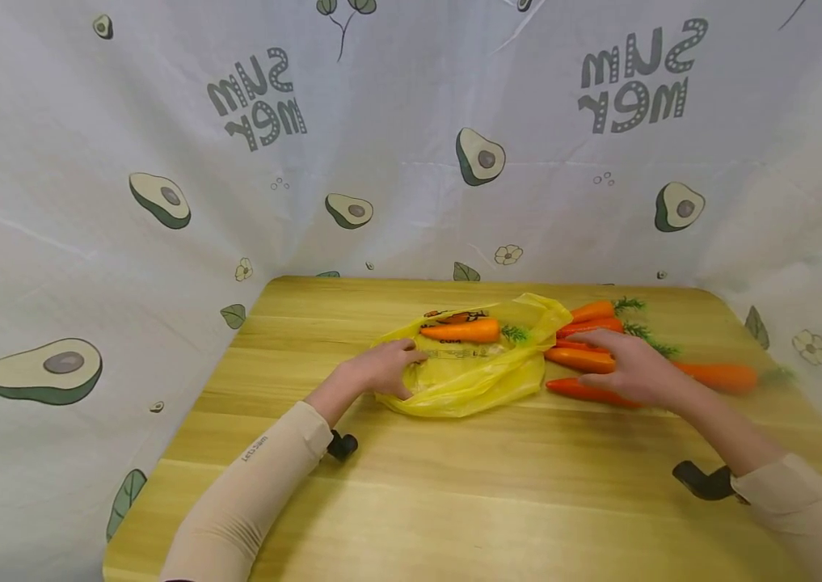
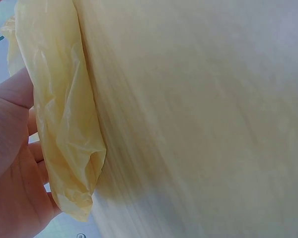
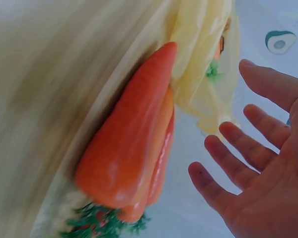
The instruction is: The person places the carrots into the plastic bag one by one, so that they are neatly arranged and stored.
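A yellow plastic bag (image 1: 483, 388) lies on the table in the head view. On top of it, inside its raised edges, an orange carrot (image 1: 479, 330) with a green top points left. My left hand (image 1: 385, 368) curls its fingers at the bag's left end. In the left wrist view, the yellow bag (image 2: 64, 109) hides the fingertips. Over a group of carrots (image 1: 578, 360) on the right, my right hand (image 1: 639, 368) is spread. The right wrist view shows its fingers extended and apart from the stacked carrots (image 3: 124, 144), with nothing held.
The carrots' green tops (image 1: 629, 305) point right. One more orange carrot (image 1: 719, 377) shows beyond the right wrist. The wooden table (image 1: 454, 501) reaches back to a white curtain (image 1: 411, 162) printed with avocados, which also hangs at both sides.
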Demonstrator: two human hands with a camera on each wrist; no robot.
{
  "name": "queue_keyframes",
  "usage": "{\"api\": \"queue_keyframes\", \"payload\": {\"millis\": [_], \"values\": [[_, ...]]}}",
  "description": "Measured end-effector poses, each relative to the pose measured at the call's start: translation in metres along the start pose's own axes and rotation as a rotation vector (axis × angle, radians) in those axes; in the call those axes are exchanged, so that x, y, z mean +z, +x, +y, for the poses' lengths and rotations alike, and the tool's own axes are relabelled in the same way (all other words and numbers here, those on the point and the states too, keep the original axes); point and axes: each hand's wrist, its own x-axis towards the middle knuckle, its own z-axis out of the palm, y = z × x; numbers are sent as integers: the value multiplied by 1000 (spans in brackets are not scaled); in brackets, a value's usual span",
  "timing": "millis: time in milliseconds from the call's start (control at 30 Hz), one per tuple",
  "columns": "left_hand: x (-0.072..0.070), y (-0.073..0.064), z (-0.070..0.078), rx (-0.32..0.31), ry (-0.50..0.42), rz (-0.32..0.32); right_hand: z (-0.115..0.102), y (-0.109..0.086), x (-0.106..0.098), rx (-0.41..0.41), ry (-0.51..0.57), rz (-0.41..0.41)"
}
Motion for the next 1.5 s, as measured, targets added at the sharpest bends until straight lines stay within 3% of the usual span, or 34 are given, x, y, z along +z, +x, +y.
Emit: {"api": "queue_keyframes", "payload": {"millis": [500,800,1000,1333,1500], "values": [[-4,0,-2,-26,0,23,20,-21,-2,66,-35,-28],[-8,2,-2,-15,-3,33,38,-33,-1,3,-60,24],[-9,2,-1,-15,-6,27,46,-38,3,6,-67,38],[-7,1,0,-12,-10,20,49,-43,12,37,-58,12],[-1,-1,1,-11,-12,10,51,-46,22,2,-134,10]]}}
